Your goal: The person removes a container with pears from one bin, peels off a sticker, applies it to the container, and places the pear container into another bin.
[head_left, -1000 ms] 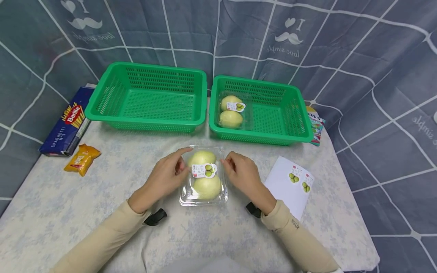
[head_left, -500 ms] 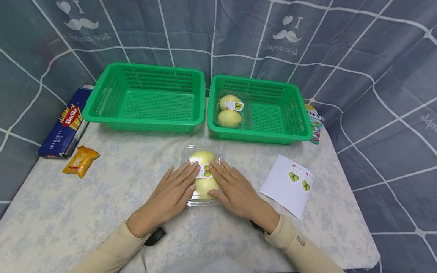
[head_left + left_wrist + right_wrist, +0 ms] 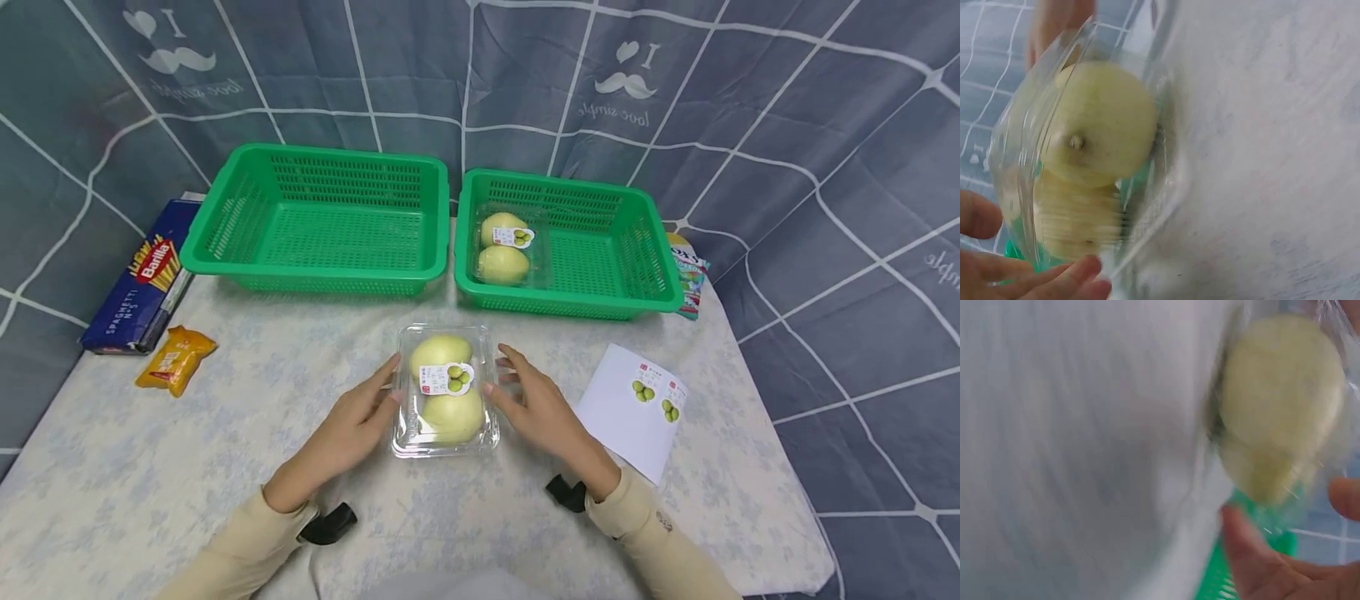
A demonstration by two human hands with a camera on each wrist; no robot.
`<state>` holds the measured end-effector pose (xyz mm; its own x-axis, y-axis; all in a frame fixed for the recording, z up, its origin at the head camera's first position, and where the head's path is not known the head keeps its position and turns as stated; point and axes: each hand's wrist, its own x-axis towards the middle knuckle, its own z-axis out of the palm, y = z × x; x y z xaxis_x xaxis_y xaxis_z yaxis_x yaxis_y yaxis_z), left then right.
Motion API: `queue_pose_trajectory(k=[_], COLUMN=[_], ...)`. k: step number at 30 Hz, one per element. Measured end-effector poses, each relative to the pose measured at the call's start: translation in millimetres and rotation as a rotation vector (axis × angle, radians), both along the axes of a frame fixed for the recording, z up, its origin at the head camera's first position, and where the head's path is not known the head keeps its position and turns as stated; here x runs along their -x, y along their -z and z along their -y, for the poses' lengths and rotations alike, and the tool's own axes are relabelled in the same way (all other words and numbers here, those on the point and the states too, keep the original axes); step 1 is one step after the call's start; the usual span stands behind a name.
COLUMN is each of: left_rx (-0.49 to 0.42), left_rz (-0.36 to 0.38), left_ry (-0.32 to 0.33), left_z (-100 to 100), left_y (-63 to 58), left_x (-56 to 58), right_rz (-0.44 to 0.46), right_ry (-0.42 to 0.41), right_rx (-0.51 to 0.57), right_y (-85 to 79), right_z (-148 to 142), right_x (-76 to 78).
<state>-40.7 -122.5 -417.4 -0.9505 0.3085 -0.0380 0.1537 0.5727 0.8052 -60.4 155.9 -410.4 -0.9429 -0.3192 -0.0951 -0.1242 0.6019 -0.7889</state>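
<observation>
A clear plastic clamshell box (image 3: 405,442) lies on the table with two pale yellow-green fruits (image 3: 453,417) inside. Across its lid runs a white label (image 3: 446,379) printed with green fruits. My left hand (image 3: 341,429) is at the box's left side, fingers loosely bent and fingertips right by the edge. On the other side, my right hand (image 3: 543,412) has its thumb close to the edge and its fingers spread apart. In the left wrist view, the fruits (image 3: 1100,119) show through the box wall, above my fingers. The right wrist view is blurred.
Two green baskets (image 3: 315,282) (image 3: 570,307) stand at the back; the right one holds a similar labelled fruit box (image 3: 504,265). A white label sheet (image 3: 626,417) lies at right. To the left are a spaghetti box (image 3: 138,292) and an orange packet (image 3: 177,360). A bag (image 3: 688,275) is beside the right basket.
Half a second ago both hands lay flat on the lid over the label; a second ago their bent fingers were beside it. They have now moved apart to the box's sides, uncovering the label.
</observation>
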Motion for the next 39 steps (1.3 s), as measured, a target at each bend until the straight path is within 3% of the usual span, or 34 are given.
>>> queue_pose_trajectory(k=[6, 11, 19, 39], left_rx=[-0.311, -0.410, -0.430, -0.407], left_rz=[0.223, 0.337, 0.357, 0.342], left_ry=[-0.084, -0.134, -0.146, -0.128], left_z=[4.3, 1.3, -0.7, -5.0], left_y=[1.5, 3.8, 4.7, -3.9], left_x=[13.9, 18.1, 19.2, 18.9], right_rz=[0.352, 0.449, 0.434, 0.320], right_ry=[0.167, 0.281, 0.331, 0.286], right_rx=[0.408, 0.581, 0.595, 0.502], right_y=[20.3, 25.4, 25.8, 21.7], right_z=[5.3, 9.8, 12.6, 10.4], right_x=[7.3, 7.9, 8.0, 4.3])
